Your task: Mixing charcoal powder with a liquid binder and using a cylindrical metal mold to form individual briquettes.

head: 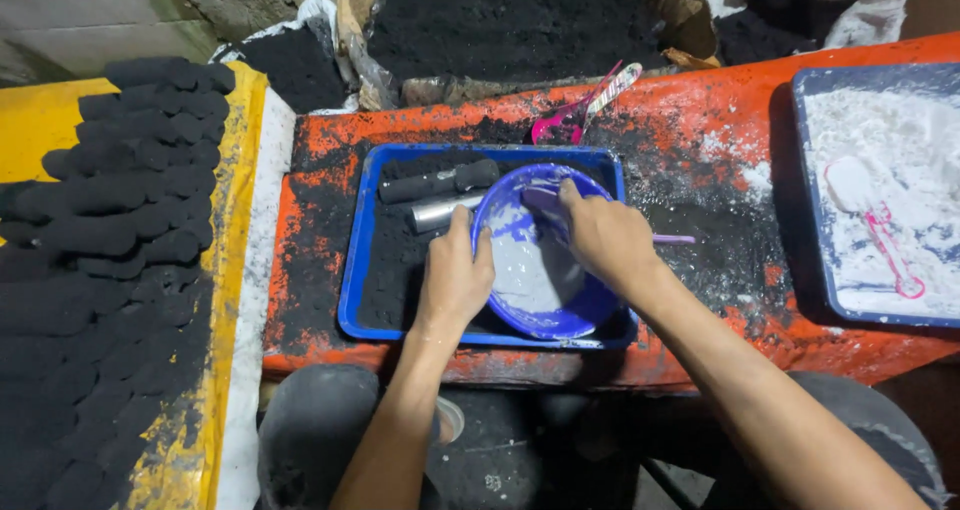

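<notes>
While the left hand [455, 275] grips the tilted blue bowl [540, 315] by its near rim inside the blue tray [352, 270], the right hand [605, 235] pinches a purple spoon [672, 238] in it; tilting further could slop white paste onto black powder [390, 260].

Two hands [455, 275] [605, 235], two trays [355, 270] [815, 270], one bowl [560, 320], two pink spoons [580, 110] [885, 235].

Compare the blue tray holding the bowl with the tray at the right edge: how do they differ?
The blue tray sits in front of the person, fully in view, and holds black powder, a blue bowl and two cylinders. The right tray is cut off by the frame and holds white powder with a pink spoon. Both are rectangular, blue-rimmed and rest on the orange table.
</notes>
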